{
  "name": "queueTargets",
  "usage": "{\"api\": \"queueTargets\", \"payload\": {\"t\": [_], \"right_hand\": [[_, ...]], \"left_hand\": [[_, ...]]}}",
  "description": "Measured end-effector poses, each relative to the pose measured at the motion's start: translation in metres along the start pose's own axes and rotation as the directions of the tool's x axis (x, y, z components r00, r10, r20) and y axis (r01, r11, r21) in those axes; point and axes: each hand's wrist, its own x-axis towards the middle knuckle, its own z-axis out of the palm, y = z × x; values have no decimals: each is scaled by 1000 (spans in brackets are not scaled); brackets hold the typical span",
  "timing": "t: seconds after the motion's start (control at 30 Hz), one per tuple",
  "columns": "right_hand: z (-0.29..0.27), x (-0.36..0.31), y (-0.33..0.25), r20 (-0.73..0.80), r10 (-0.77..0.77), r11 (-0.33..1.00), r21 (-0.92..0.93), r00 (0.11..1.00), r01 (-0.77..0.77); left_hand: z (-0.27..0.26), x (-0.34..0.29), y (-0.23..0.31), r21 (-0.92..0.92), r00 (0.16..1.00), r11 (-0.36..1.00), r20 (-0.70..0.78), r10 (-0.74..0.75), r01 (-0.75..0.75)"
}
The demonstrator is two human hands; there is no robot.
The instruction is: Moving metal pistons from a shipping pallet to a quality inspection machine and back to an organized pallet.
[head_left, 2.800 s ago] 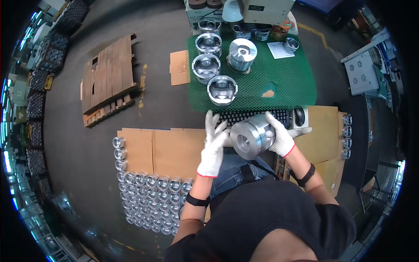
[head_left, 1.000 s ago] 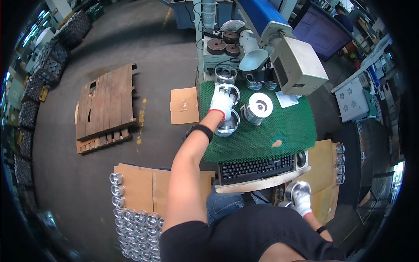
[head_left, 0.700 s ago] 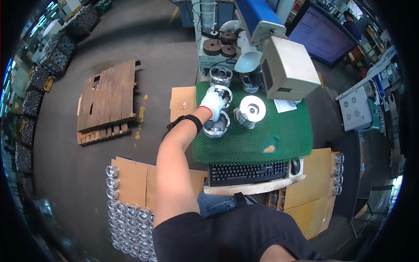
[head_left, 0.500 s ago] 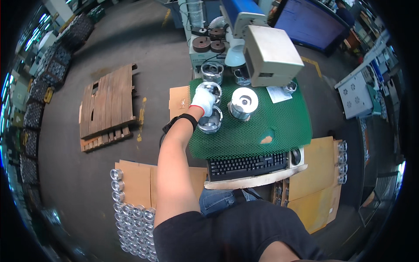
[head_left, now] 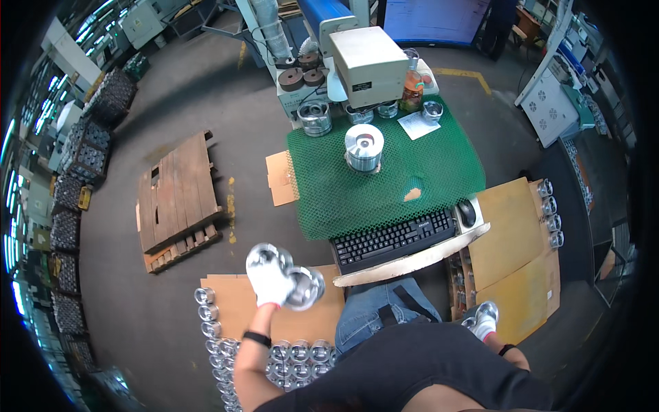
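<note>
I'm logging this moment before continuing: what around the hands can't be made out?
In the head view:
- Left hand: finger placement on the two pistons, lost to motion blur.
- Right hand: its exact grip, too small and blurred.
- Rows of rings: nearest ones, hidden behind the black shirt.
- Screen: top, cut off by the upper edge.

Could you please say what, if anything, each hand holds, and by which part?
The left hand holds two metal pistons, apparently by their adjoining rims, though blurred. Whether the right hand holds anything cannot be told.
</note>
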Motion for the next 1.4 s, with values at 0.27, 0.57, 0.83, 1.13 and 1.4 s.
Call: {"api": "queueTargets", "payload": {"t": [0.27,0.57,0.83,1.13,1.4], "right_hand": [[-78,12,-51,75,-443,787,-445,893,428],[-12,68,-37,310,-697,314,-678,646,665],[39,66,-32,666,-616,-179,-638,420,749],[66,-98,-82,789,-493,-589,-613,367,527],[132,-275,-72,633,-738,-476,-734,234,485]], "left_hand": [[159,-382,12,63,516,562,319,-795,825],[114,-639,242,468,-52,341,645,-762,815],[192,-898,509,323,-606,-516,483,-632,794],[167,-1002,589,-241,-520,-970,835,-184,-44],[232,-1180,587,-187,-703,-965,660,-264,187]]}}
